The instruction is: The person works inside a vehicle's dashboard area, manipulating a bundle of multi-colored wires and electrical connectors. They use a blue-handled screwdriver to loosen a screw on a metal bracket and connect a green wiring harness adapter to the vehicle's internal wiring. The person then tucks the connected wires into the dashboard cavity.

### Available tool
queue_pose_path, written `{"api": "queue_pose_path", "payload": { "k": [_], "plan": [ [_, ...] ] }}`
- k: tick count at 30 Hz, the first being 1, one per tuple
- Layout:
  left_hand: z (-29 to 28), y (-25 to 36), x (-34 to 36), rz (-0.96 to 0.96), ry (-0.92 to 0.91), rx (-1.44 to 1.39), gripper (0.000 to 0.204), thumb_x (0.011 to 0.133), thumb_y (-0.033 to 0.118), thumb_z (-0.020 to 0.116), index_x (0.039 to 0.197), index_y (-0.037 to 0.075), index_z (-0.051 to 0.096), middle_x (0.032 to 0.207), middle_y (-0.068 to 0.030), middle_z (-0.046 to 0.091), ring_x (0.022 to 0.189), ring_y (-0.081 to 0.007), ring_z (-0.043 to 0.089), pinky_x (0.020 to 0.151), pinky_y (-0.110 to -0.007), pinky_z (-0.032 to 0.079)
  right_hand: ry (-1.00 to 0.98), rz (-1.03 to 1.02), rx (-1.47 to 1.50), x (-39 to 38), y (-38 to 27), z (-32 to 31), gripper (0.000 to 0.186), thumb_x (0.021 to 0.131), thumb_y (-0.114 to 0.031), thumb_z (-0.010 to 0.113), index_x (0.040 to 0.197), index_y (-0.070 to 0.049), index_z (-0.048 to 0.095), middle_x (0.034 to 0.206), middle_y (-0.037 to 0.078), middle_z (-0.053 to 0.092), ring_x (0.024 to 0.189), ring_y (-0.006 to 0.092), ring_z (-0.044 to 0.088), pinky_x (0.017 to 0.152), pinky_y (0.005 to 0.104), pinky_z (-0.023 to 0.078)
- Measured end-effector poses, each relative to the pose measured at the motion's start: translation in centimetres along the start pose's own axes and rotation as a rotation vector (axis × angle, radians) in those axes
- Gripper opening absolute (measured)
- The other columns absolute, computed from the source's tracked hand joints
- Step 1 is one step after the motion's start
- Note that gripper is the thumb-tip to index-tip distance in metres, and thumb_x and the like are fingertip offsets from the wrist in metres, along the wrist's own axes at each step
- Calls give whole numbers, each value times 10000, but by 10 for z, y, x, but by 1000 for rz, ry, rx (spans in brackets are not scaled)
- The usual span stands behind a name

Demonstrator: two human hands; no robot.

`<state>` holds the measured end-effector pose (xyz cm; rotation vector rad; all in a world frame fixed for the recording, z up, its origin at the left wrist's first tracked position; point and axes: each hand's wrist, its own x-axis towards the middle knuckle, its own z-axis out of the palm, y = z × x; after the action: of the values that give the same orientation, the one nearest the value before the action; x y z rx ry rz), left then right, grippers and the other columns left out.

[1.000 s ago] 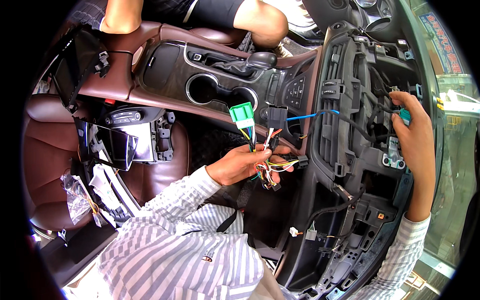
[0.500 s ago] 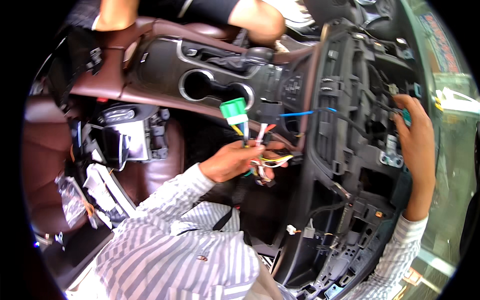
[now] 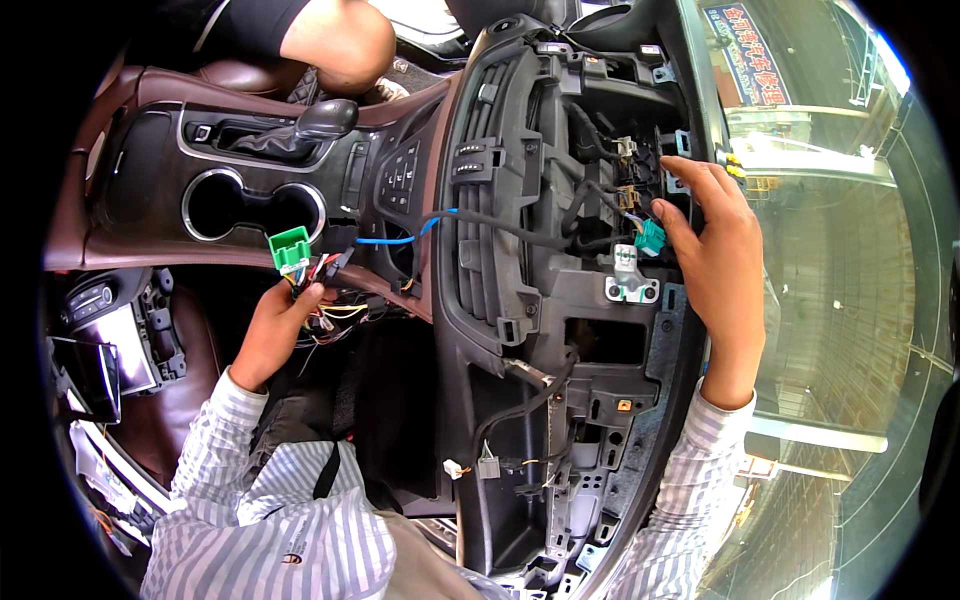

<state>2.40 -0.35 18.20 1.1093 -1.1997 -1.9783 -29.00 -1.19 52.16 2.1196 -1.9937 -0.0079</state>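
My left hand point(image 3: 275, 330) is closed round the wires of a wiring harness, just in front of the centre console. From its top stand a bright green connector point(image 3: 290, 248) and a black connector point(image 3: 338, 243); loose coloured wires point(image 3: 345, 308) hang out beyond the fingers. Over the opened dashboard, my right hand point(image 3: 715, 240) has thumb and fingers apart, with no object visible between them. Closest to its thumb is a teal connector point(image 3: 650, 238) on wires in the dash cavity. Beside that lies a white metal bracket point(image 3: 632, 280).
A blue cable point(image 3: 385, 240) runs from the black connector towards the dash. The console holds a gear lever point(image 3: 328, 118) and cup holders point(image 3: 215, 205). A removed screen unit point(image 3: 120, 345) lies on the brown seat at left. Another person's bare knee point(image 3: 340, 45) is across the console. The windscreen point(image 3: 830, 330) borders the right.
The whole view has swung right, so the car and both hands appear further left. My left hand still holds the harness. My right hand remains above the dash cavity near the teal connector.
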Motion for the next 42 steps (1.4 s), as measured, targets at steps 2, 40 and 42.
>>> {"api": "queue_pose_path", "payload": {
  "k": [2, 40, 42],
  "plan": [
    [-4, -4, 2, 19, 25, 70, 357, 1013, 241, 595, 1223, -46, 620, 1044, -95, 721, 934, -142, 667, 842, -288, 508, 35, 16, 0, 0, -1, -1, 297, 874, -73, 689, 1167, -34, 662, 1117, 134, 665, 1050, 351, 627, 893, 414, 498],
    [225, 196, 148, 1154, -207, 608, 192, 778, 161, 775, 854, 64, 628, 837, -79, 678, 888, -315, 633, 778, -446, 513, 316, 137, 362, 9, 26, 24, 89, 888, -120, 694, 915, -37, 711, 848, 83, 688, 772, 263, 657, 685, 349, 498],
    [225, 196, 148, 1166, -199, 597, 197, 775, 161, 777, 852, 64, 624, 830, -77, 676, 883, -313, 630, 775, -442, 511, 312, 137, 370, 9, 25, 24, 87, 888, -118, 692, 915, -37, 711, 846, 83, 687, 770, 264, 656, 685, 351, 498]
  ]
}}
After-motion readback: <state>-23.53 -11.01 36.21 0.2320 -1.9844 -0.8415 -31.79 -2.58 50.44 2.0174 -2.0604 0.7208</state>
